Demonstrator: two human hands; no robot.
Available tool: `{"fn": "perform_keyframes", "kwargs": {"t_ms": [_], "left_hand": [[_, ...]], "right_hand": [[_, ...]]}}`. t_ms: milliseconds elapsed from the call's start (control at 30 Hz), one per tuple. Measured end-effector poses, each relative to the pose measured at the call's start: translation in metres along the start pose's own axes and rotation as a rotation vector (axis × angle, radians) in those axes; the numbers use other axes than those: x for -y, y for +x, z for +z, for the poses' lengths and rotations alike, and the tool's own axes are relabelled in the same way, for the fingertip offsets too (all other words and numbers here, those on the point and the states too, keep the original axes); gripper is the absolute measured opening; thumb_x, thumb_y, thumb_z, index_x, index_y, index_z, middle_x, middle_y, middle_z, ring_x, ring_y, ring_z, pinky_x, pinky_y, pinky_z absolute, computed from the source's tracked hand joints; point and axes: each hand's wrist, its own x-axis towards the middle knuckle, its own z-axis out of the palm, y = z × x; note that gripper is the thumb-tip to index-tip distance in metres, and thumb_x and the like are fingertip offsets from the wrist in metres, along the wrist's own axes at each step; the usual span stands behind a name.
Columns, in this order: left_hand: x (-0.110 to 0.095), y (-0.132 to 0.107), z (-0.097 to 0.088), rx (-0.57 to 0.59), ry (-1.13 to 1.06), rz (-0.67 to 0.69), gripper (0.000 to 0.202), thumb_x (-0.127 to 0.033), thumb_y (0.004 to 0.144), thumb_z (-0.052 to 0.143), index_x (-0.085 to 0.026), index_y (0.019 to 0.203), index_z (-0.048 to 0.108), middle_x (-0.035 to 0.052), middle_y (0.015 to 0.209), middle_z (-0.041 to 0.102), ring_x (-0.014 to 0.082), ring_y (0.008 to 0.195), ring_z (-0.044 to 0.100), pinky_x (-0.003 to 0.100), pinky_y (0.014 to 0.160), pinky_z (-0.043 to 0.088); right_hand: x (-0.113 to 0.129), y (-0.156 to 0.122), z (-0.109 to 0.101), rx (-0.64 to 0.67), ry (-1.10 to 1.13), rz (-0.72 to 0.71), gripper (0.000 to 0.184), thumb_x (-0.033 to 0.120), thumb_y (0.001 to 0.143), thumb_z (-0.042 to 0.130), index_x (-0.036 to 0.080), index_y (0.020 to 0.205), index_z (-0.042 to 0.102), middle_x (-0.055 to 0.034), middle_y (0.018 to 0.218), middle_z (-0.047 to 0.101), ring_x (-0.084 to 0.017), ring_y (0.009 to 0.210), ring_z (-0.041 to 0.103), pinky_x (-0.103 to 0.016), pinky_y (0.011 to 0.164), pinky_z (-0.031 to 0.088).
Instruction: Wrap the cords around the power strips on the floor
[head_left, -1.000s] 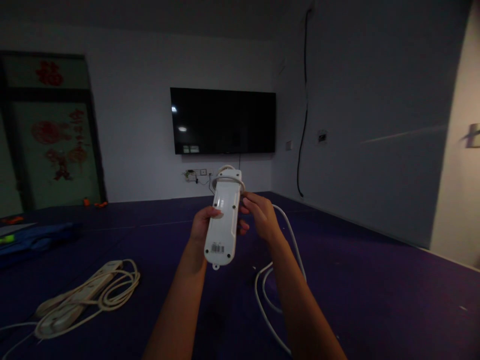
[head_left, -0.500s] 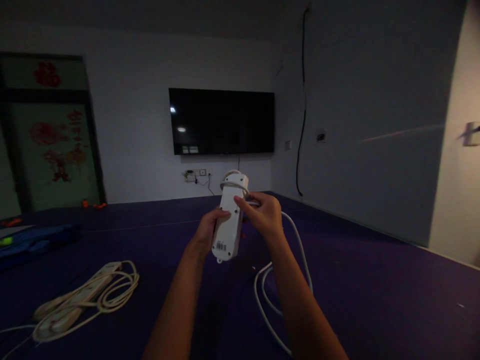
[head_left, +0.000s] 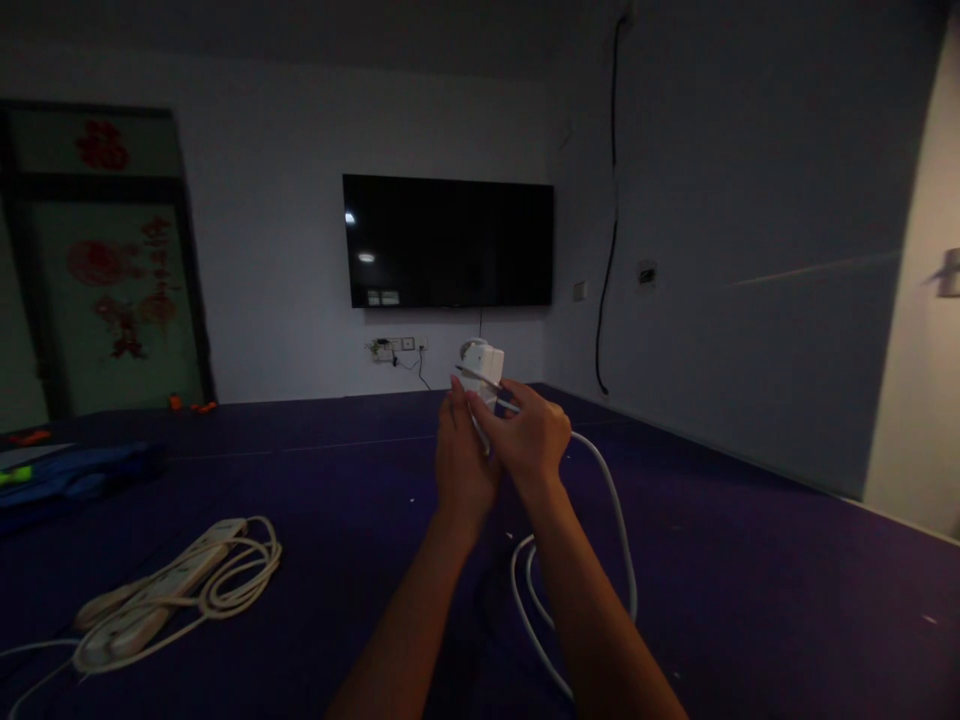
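A white power strip [head_left: 486, 362] is held up in front of me, turned edge-on, with its cord looped around the far end. My left hand [head_left: 465, 455] is wrapped around its near part and hides most of it. My right hand [head_left: 534, 425] pinches the white cord [head_left: 619, 510] close against the strip's right side. From there the cord hangs down and lies in loose loops on the purple surface, partly behind my right forearm.
At the left lies another power strip [head_left: 169, 590] with its cord coiled over it. Behind it is a dark blue cloth [head_left: 82, 475]. A television [head_left: 450, 242] hangs on the far wall above sockets [head_left: 401, 346]; a black cable [head_left: 609, 240] hangs at the right.
The power strip has been turned from its flat back showing to edge-on. My left hand has moved right, close against my right hand, which still pinches the cord.
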Motion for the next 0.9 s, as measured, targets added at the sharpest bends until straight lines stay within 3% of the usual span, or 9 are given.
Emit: {"fn": "perform_keyframes", "kwargs": {"t_ms": [133, 300, 400, 533, 667, 767, 833, 900], "left_hand": [[-0.002, 0.005, -0.005, -0.002, -0.07, -0.012, 0.072, -0.018, 0.07, 0.063, -0.023, 0.136, 0.033, 0.0126, 0.139, 0.039, 0.0271, 0.129, 0.034, 0.041, 0.105, 0.028], [-0.003, 0.022, -0.022, 0.011, -0.383, -0.33, 0.072, -0.008, 0.057, 0.063, -0.022, 0.125, 0.044, 0.0075, 0.107, 0.062, 0.0256, 0.096, 0.06, 0.038, 0.08, 0.049], [-0.009, 0.026, -0.034, 0.067, -0.595, -0.446, 0.078, -0.008, 0.056, 0.058, -0.027, 0.129, 0.04, 0.0052, 0.109, 0.062, 0.022, 0.082, 0.063, 0.033, 0.066, 0.052], [-0.021, 0.024, -0.049, 0.169, -0.737, -0.423, 0.094, -0.006, 0.055, 0.056, -0.035, 0.138, 0.024, 0.0061, 0.118, 0.06, 0.019, 0.072, 0.064, 0.029, 0.057, 0.051], [-0.029, 0.021, -0.054, 0.25, -0.822, -0.371, 0.095, -0.007, 0.057, 0.053, -0.035, 0.14, 0.016, 0.0074, 0.12, 0.059, 0.017, 0.07, 0.064, 0.028, 0.057, 0.051], [-0.03, 0.019, -0.052, 0.324, -0.87, -0.363, 0.093, -0.007, 0.058, 0.052, -0.034, 0.14, 0.019, 0.0072, 0.117, 0.06, 0.0165, 0.069, 0.064, 0.028, 0.057, 0.051], [-0.029, 0.018, -0.049, 0.362, -0.9, -0.374, 0.091, -0.007, 0.057, 0.051, -0.033, 0.139, 0.021, 0.007, 0.115, 0.062, 0.0164, 0.069, 0.064, 0.028, 0.058, 0.051], [-0.029, 0.016, -0.046, 0.395, -0.929, -0.388, 0.09, -0.007, 0.057, 0.051, -0.033, 0.139, 0.023, 0.0071, 0.115, 0.062, 0.0164, 0.069, 0.064, 0.028, 0.058, 0.051]], "right_hand": [[0.002, 0.001, -0.002, 0.038, 0.048, -0.051, 0.044, 0.058, 0.072, 0.057, 0.021, 0.092, 0.071, -0.0075, 0.069, 0.071, -0.022, 0.062, 0.066, -0.03, 0.06, 0.042], [-0.009, 0.009, -0.005, 0.131, 0.196, -0.075, 0.04, 0.055, 0.077, 0.054, 0.024, 0.095, 0.071, -0.0049, 0.077, 0.073, -0.018, 0.063, 0.065, -0.027, 0.062, 0.044], [-0.019, 0.014, -0.003, 0.164, 0.238, -0.085, 0.037, 0.052, 0.082, 0.05, 0.024, 0.092, 0.072, -0.0046, 0.083, 0.073, -0.019, 0.069, 0.065, -0.027, 0.062, 0.044], [-0.03, 0.018, 0.001, 0.239, 0.196, -0.115, 0.035, 0.047, 0.085, 0.048, 0.022, 0.084, 0.073, -0.0048, 0.078, 0.072, -0.02, 0.07, 0.065, -0.025, 0.06, 0.041], [-0.038, 0.019, 0.006, 0.372, 0.148, -0.126, 0.033, 0.039, 0.087, 0.044, 0.022, 0.08, 0.072, -0.0018, 0.063, 0.068, -0.017, 0.059, 0.061, -0.024, 0.054, 0.037], [-0.042, 0.017, 0.012, 0.456, 0.261, -0.113, 0.03, 0.024, 0.086, 0.041, 0.022, 0.099, 0.068, -0.0007, 0.069, 0.069, -0.016, 0.063, 0.061, -0.024, 0.059, 0.041], [-0.043, 0.016, 0.016, 0.482, 0.39, -0.094, 0.042, 0.014, 0.081, 0.039, 0.021, 0.116, 0.06, -0.0022, 0.085, 0.07, -0.015, 0.07, 0.062, -0.025, 0.065, 0.044], [-0.041, 0.015, 0.019, 0.502, 0.52, -0.058, 0.05, 0.01, 0.076, 0.038, 0.02, 0.122, 0.055, -0.004, 0.097, 0.069, -0.014, 0.075, 0.062, -0.026, 0.068, 0.046]]}}
